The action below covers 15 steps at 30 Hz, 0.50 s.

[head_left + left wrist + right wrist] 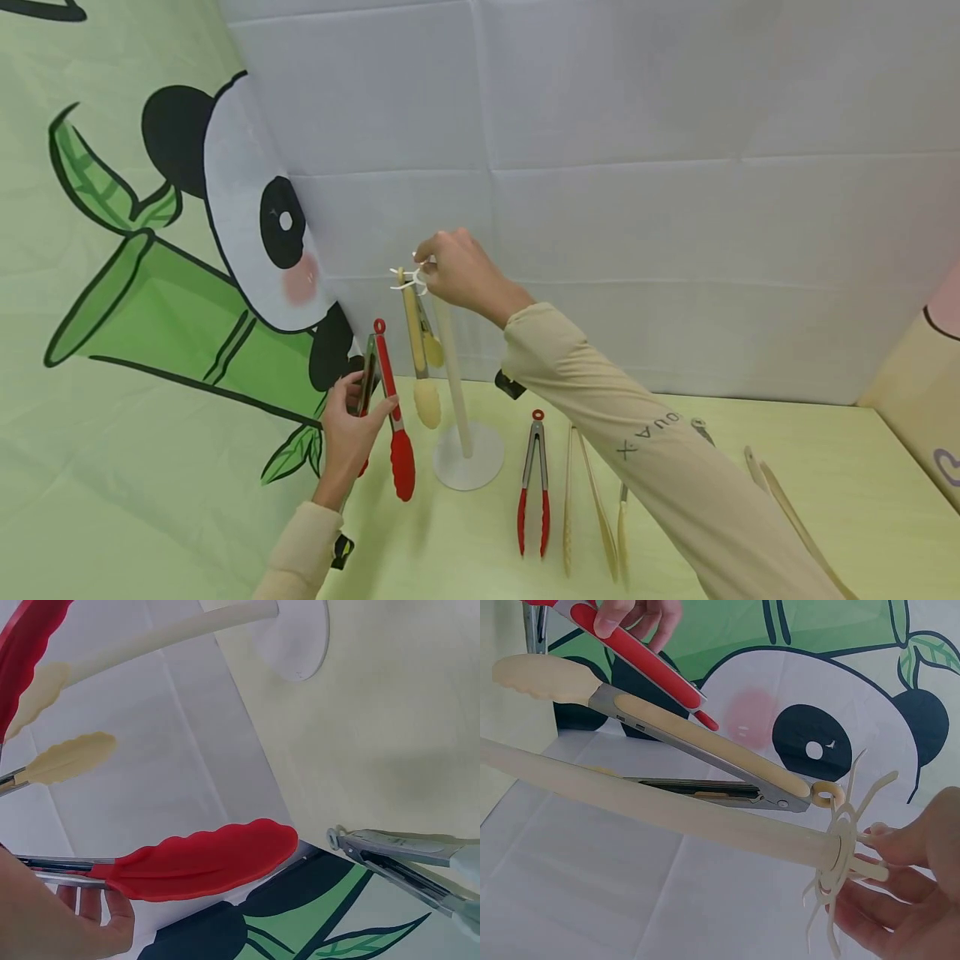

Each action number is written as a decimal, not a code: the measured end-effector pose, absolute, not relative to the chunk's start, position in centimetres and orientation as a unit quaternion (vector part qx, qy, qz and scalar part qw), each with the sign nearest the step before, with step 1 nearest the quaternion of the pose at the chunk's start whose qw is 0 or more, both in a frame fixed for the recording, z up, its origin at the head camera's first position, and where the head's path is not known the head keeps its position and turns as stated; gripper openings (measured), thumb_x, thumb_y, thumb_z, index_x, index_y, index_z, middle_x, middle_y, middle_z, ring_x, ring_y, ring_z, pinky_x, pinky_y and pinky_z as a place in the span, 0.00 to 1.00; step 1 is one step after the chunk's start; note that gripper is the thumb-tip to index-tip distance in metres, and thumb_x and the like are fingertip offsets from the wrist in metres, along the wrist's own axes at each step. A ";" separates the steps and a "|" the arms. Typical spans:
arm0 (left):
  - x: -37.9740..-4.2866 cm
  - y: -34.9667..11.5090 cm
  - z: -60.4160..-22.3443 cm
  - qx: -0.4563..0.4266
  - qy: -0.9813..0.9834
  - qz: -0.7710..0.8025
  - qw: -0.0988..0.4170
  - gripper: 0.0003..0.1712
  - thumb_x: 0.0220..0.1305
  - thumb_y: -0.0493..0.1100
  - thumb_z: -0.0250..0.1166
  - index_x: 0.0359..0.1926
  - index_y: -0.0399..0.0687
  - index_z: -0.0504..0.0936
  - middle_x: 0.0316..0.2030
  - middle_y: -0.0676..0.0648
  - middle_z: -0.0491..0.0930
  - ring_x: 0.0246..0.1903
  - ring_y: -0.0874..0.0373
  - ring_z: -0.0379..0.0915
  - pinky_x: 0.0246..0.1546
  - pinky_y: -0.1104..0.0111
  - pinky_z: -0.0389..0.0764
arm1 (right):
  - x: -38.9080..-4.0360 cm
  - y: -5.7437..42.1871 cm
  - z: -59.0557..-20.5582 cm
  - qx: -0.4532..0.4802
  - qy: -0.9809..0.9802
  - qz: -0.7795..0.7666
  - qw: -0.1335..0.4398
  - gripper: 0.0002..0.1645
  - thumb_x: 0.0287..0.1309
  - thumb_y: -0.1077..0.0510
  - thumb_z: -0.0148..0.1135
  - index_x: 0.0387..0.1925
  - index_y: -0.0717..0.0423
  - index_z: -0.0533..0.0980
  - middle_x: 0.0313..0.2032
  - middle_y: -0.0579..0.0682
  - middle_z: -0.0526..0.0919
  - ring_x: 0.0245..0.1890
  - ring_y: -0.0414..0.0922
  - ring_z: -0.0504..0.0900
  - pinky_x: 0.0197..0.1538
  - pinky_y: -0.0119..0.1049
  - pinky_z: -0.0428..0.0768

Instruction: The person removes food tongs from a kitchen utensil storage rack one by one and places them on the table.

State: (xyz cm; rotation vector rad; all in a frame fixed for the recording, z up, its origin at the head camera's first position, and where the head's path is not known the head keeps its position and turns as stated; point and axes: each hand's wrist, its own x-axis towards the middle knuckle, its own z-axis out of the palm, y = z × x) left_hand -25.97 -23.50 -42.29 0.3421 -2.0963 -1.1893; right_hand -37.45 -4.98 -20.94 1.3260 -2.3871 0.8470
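Observation:
In the head view, my left hand grips red-handled tongs left of a white stand. Their red scalloped tips hang downward, with the two arms spread apart. My right hand is at the top of the stand's pole, and in the right wrist view its thumb and fingers pinch the hooked ring. From one hook hang cream-coloured tongs by their end loop. The stand's round base rests on the table.
On the table, right of the base, lie red-tipped tongs and long pale tongs. Other utensils lie partly under my right sleeve. Grey tongs show in the left wrist view. A panda-printed cloth hangs close at the left.

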 end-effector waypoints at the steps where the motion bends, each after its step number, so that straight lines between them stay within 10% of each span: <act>1: -26.0 -23.6 -42.4 0.133 -0.807 -0.459 0.346 0.33 0.45 0.51 0.68 0.54 0.52 0.69 0.40 0.45 0.69 0.38 0.52 0.63 0.33 0.65 0.65 | -37.5 -5.0 -21.0 0.460 -0.826 0.295 0.142 0.17 0.48 0.70 0.51 0.39 0.59 0.80 0.40 0.51 0.81 0.17 0.37 0.63 0.22 0.24 0.64; 15: -25.6 -23.9 -43.8 0.165 -0.817 -0.447 0.326 0.34 0.44 0.53 0.68 0.53 0.49 0.69 0.39 0.43 0.69 0.35 0.54 0.62 0.31 0.64 0.66 | -37.6 -4.9 -21.1 0.462 -0.821 0.299 0.150 0.15 0.49 0.69 0.51 0.40 0.63 0.78 0.39 0.54 0.81 0.18 0.37 0.67 0.26 0.25 0.69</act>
